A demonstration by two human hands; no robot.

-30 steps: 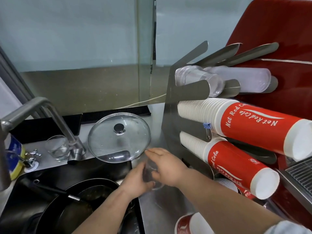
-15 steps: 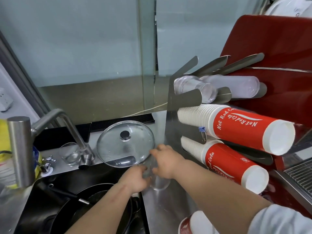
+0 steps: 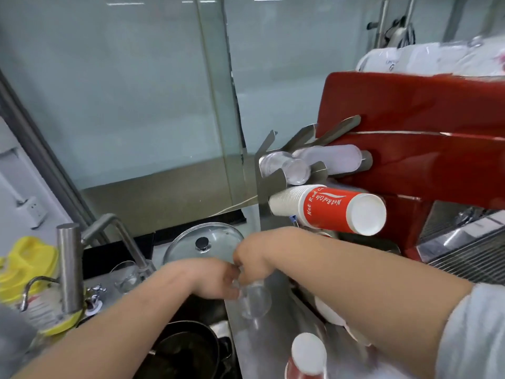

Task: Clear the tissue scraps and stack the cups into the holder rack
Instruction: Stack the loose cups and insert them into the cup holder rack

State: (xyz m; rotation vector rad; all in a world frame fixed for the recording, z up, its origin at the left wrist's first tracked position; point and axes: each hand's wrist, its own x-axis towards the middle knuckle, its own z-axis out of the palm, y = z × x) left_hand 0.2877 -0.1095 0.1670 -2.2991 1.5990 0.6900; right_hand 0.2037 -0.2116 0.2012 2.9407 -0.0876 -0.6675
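A clear plastic cup [image 3: 252, 299] sits between both hands, low over the steel counter [image 3: 276, 340] just in front of the holder rack [image 3: 266, 170]. The left hand [image 3: 218, 280] and the right hand [image 3: 252, 259] are together, fingers closed on the cup's upper part; blur hides the exact grip and whether it is one cup or several nested.

The rack already carries a sleeve of red paper cups [image 3: 333, 207] in its middle slot and clear plastic cups [image 3: 293, 166] in the slot above. So the stacking looks partly done. At least this clear cup has yet to go in, and a red paper cup [image 3: 307, 356] lying on the counter below the rack also looks unracked.

No tissue scraps show anywhere; whether they are cleared or merely hidden, I cannot tell. Left of the rack lie a glass pot lid [image 3: 203, 243] and a sink faucet [image 3: 69, 265].
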